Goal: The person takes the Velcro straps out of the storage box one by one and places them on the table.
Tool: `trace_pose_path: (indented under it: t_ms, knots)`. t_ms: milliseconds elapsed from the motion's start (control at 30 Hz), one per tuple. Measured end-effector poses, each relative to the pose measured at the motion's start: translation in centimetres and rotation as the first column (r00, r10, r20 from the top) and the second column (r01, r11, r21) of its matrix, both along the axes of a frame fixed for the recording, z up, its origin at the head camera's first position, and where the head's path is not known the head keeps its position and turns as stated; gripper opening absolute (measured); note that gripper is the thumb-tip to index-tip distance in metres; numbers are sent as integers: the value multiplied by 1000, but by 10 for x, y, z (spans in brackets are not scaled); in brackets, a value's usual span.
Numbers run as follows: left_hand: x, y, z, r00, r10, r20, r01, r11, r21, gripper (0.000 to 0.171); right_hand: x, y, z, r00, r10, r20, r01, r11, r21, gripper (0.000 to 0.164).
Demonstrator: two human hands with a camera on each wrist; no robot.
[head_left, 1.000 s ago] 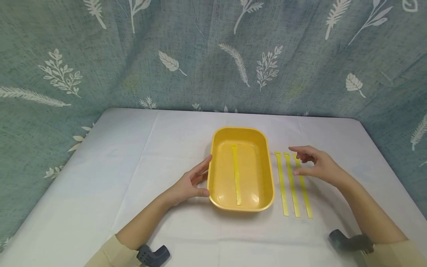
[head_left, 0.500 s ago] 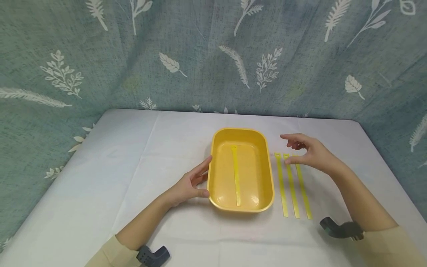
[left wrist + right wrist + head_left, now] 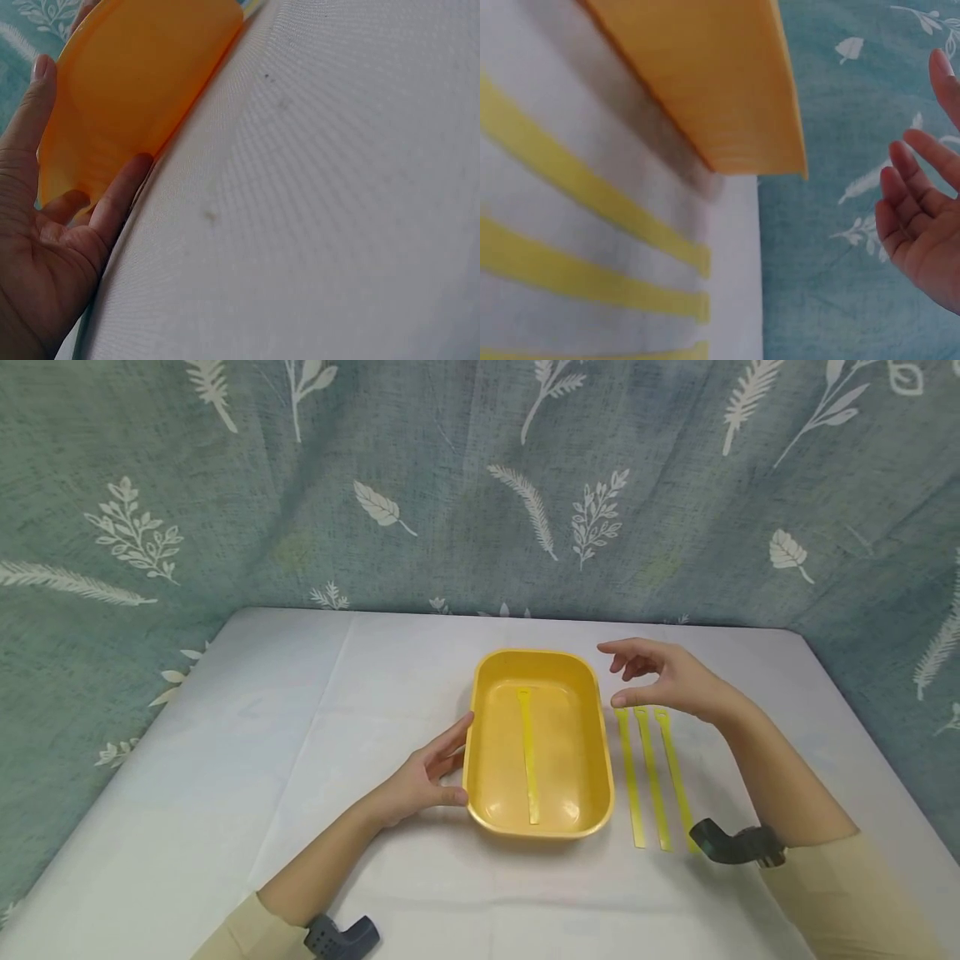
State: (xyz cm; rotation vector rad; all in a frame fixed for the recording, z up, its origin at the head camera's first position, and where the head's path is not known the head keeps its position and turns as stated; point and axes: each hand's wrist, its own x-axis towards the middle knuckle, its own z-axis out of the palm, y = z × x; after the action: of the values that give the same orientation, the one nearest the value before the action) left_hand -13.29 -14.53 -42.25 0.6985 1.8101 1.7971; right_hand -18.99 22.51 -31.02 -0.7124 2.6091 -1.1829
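A yellow plastic basin (image 3: pixel 487 814) stands on the white table, with one flat yellow strip (image 3: pixel 528 760) lying lengthwise inside it. My left hand (image 3: pixel 420 781) rests against the basin's left side, fingers and thumb spread along the wall; in the left wrist view the fingertips touch the orange-looking basin wall (image 3: pixel 142 82). My right hand (image 3: pixel 663 677) hovers over the far ends of three yellow strips (image 3: pixel 654 785) laid side by side right of the basin. Its thumb and fingers are apart with nothing between them. The right wrist view shows the hand (image 3: pixel 926 217) above the table, near the basin's corner.
White cloth covers the table (image 3: pixel 360 693), whose far edge meets a teal curtain (image 3: pixel 450 527) printed with white leaves. Dark wrist devices (image 3: pixel 738 843) sit on both forearms; the right one overlaps the near end of a strip.
My right hand has moved left and away from me, from over the rightmost strip toward the basin's far right corner. The left hand, basin and strips have stayed in place.
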Motion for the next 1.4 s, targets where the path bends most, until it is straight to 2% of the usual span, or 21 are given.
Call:
trace_pose_path:
  t_ms: [267, 367, 633, 833, 1100, 1267, 1400]
  knots:
    - [0, -1, 0, 1000, 4, 7, -4, 1000, 5, 107, -12, -12, 9, 990, 67, 124, -53, 992, -116, 63]
    - [0, -1, 0, 1000, 10, 7, -10, 1000, 3, 107, -18, -17, 11, 979, 104, 174, -79, 987, -144, 65]
    - [1, 1, 2, 1000, -3, 10, 3, 1000, 20, 107, -33, -32, 12, 946, 139, 293, -85, 978, -188, 63]
    - [1, -1, 2, 1000, 2, 4, -2, 1000, 18, 107, -46, -49, 7, 892, 160, 423, -65, 971, -230, 62]
    - [1, 0, 2, 1000, 1, 1, -1, 1000, 14, 107, -52, -72, -8, 852, 189, 488, -85, 970, -226, 64]
    - [0, -1, 1, 1000, 5, 8, -5, 1000, 13, 107, -58, -82, -16, 850, 163, 501, -70, 978, -198, 61]
    - [0, -1, 0, 1000, 1, 15, -2, 1000, 12, 107, -63, -86, -27, 847, 114, 520, -21, 983, -182, 57]
